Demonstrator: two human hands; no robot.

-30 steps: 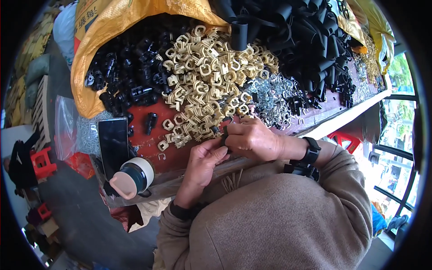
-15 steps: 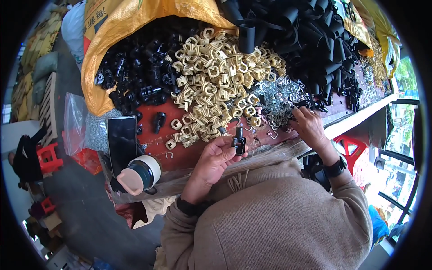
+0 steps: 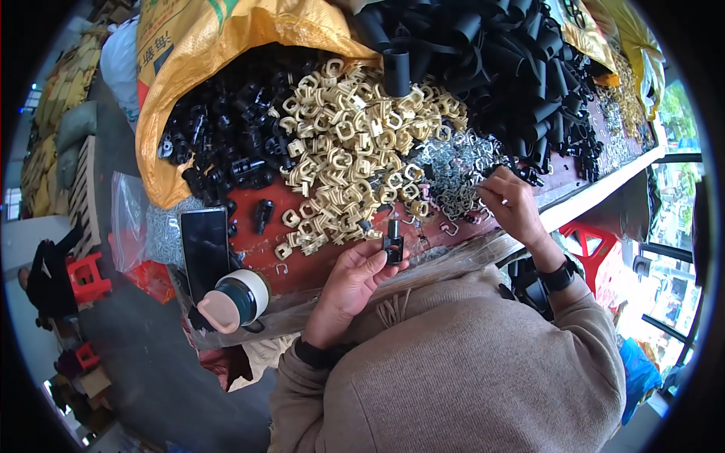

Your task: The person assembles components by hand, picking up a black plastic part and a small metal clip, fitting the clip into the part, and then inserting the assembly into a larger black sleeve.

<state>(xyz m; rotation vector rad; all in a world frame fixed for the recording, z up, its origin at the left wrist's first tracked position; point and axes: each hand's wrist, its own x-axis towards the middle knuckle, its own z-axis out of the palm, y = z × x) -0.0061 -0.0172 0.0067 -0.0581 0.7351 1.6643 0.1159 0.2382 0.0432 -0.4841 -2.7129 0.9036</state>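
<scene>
Between the thumb and fingers of my left hand (image 3: 356,275) is a small black plastic fitting (image 3: 393,243), held upright with its narrow stem on top. My right hand (image 3: 512,202) has its fingertips pinched together at the edge of a pile of small metal clips (image 3: 462,166); whatever is in the pinch is too small to make out. Cream-coloured plastic rings (image 3: 355,143) are heaped just beyond my left hand. Farther left lie many black plastic fittings (image 3: 226,143), with a single one (image 3: 263,217) apart on the red tabletop (image 3: 291,264).
A phone (image 3: 205,249) and a cup with a pink lid (image 3: 234,300) stand at the table's left edge, by a bag of metal bits (image 3: 168,234). An orange sack (image 3: 162,121) opens behind the fittings. Black tubes (image 3: 483,68) pile at the back right. A red stool (image 3: 589,249) stands right.
My right hand has lifted slightly off the metal clips, its fingers drawn together. The left hand keeps hold of the black fitting. The whole view has shifted a little.
</scene>
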